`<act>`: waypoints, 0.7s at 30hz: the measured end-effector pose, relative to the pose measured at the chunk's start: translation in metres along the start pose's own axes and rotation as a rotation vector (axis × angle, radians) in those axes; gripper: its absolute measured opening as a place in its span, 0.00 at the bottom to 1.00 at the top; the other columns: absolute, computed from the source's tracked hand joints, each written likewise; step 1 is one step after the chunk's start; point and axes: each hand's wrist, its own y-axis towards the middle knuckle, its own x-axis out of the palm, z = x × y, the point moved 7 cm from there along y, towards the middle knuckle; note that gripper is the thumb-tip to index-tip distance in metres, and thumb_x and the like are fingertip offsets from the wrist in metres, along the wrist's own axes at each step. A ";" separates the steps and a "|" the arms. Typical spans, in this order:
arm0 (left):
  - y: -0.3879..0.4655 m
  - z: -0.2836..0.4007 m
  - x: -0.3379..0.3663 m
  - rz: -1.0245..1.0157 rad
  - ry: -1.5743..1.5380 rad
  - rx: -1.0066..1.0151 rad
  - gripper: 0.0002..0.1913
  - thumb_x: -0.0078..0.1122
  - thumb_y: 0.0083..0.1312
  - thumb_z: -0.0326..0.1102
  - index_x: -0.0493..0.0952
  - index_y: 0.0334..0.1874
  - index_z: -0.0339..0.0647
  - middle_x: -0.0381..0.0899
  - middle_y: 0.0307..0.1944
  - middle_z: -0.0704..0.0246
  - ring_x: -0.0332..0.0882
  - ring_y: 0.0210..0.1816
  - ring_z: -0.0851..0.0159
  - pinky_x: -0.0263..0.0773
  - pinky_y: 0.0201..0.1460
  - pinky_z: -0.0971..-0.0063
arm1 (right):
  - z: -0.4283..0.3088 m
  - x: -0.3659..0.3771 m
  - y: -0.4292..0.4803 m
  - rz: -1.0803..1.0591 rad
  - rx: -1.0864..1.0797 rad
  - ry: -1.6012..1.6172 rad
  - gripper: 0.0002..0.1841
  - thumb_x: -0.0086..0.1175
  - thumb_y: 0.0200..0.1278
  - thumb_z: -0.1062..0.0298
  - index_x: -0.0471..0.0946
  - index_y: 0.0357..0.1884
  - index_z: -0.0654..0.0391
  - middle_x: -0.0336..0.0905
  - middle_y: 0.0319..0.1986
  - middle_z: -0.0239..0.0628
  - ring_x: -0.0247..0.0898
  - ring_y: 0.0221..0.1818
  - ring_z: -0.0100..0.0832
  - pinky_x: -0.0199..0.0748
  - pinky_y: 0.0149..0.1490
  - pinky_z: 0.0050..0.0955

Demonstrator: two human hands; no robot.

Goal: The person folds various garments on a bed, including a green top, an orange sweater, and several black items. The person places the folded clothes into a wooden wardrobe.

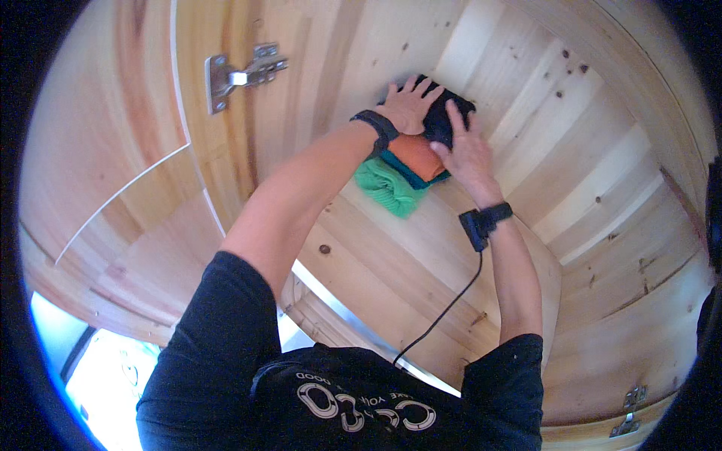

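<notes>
Inside a wooden cabinet, my left hand (pixel 405 108) lies flat with fingers spread on a folded black cloth (pixel 440 121) at the top of a small stack. My right hand (pixel 469 155) touches the right side of the same stack, its fingers apart, with fingertips on the black cloth and the thumb near a folded orange cloth (pixel 416 155). Below the orange cloth shows the edge of a dark teal cloth (pixel 407 171). A bright green ribbed cloth (pixel 389 186) sticks out nearest to me. The undersides of both hands are hidden.
Knotted wooden panels (pixel 519 73) surround the stack, which sits on a wooden cabinet floor (pixel 372 253). A metal hinge (pixel 242 76) is at the upper left, and another hinge (pixel 629 414) at the lower right. A black cable (pixel 445 313) hangs from the device on my right wrist.
</notes>
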 end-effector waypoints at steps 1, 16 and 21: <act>-0.014 0.002 -0.016 0.108 -0.058 -0.037 0.51 0.69 0.51 0.44 0.49 0.77 0.50 0.50 0.75 0.57 0.45 0.76 0.48 0.51 0.68 0.40 | -0.018 -0.018 -0.006 0.128 -0.066 -0.071 0.51 0.69 0.50 0.50 0.52 0.75 0.46 0.59 0.63 0.58 0.57 0.65 0.61 0.61 0.66 0.53; -0.342 0.171 -0.077 0.261 -0.411 0.330 0.25 0.70 0.46 0.51 0.82 0.38 0.37 0.74 0.52 0.51 0.70 0.57 0.43 0.66 0.56 0.47 | 0.092 0.027 0.036 -0.100 -0.337 -0.685 0.39 0.45 0.63 0.32 0.56 0.73 0.37 0.50 0.72 0.41 0.55 0.68 0.52 0.59 0.66 0.53; -0.495 0.152 -0.103 0.068 -0.562 0.078 0.21 0.67 0.53 0.46 0.79 0.37 0.32 0.77 0.45 0.51 0.76 0.51 0.44 0.72 0.49 0.50 | 0.025 0.004 0.017 -0.244 -0.362 -0.904 0.46 0.42 0.60 0.24 0.49 0.76 0.36 0.44 0.75 0.39 0.51 0.71 0.53 0.53 0.70 0.55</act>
